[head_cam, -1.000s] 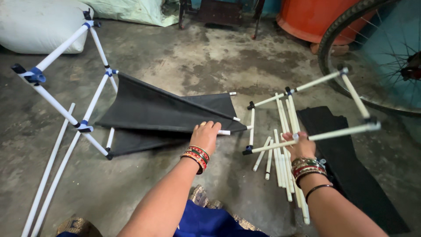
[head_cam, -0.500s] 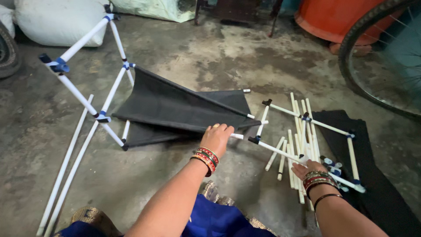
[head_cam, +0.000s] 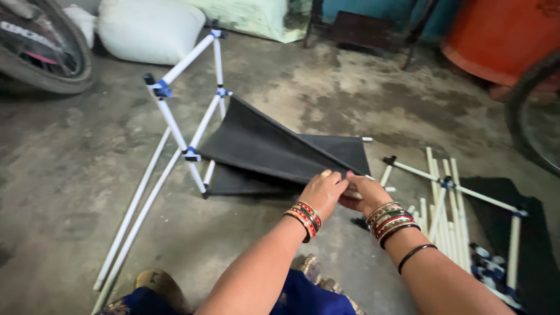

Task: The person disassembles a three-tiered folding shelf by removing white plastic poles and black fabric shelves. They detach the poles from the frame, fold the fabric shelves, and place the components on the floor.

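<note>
Together, both hands' fingers seemingly grip the black fabric's (head_cam: pixel 274 149) near edge beside loose white pipes (head_cam: pixel 446 198).

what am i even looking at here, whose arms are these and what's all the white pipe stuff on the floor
The picture comes from a camera worn on a person's head, looking down at their own arms. The left hand and right hand, both with bangles at the wrist, meet at the near edge of a black fabric sheet, pinching it where a white rod sticks out. The sheet hangs from a white pipe frame with blue joints. To the right lie loose white pipes on the concrete floor.
</note>
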